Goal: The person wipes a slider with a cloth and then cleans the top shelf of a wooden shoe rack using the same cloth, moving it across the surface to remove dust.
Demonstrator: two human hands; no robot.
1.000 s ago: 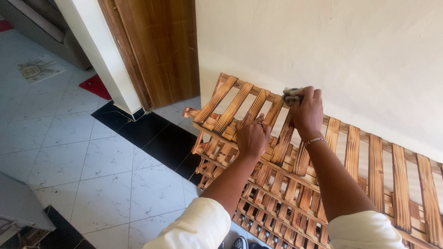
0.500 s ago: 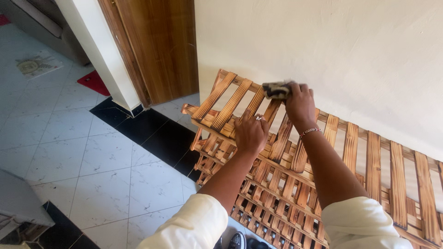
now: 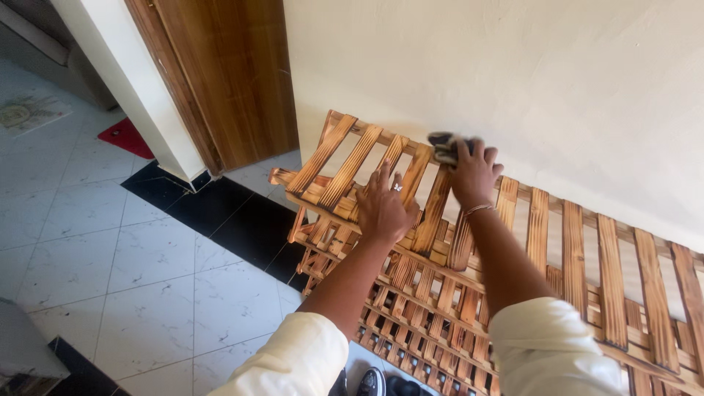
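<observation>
A slatted wooden rack (image 3: 557, 235) with several tiers stands against a pale wall. My left hand (image 3: 383, 205) lies flat on the top tier's slats near the rack's left end, fingers spread, a ring on one finger. My right hand (image 3: 473, 174) presses a dark crumpled cloth (image 3: 442, 147) onto the back of the top tier by the wall; a bracelet circles that wrist. Both arms wear cream sleeves.
A wooden door (image 3: 220, 81) and a white door frame (image 3: 125, 88) stand to the left of the rack. The floor (image 3: 132, 279) is white marble-look tile with a black strip. A red mat (image 3: 121, 137) lies beyond the doorway. Dark shoes (image 3: 381, 383) show under the rack.
My right hand has slid the cloth along the back of the top tier, leftward then slightly back right. My left hand has flattened and spread on the slats.
</observation>
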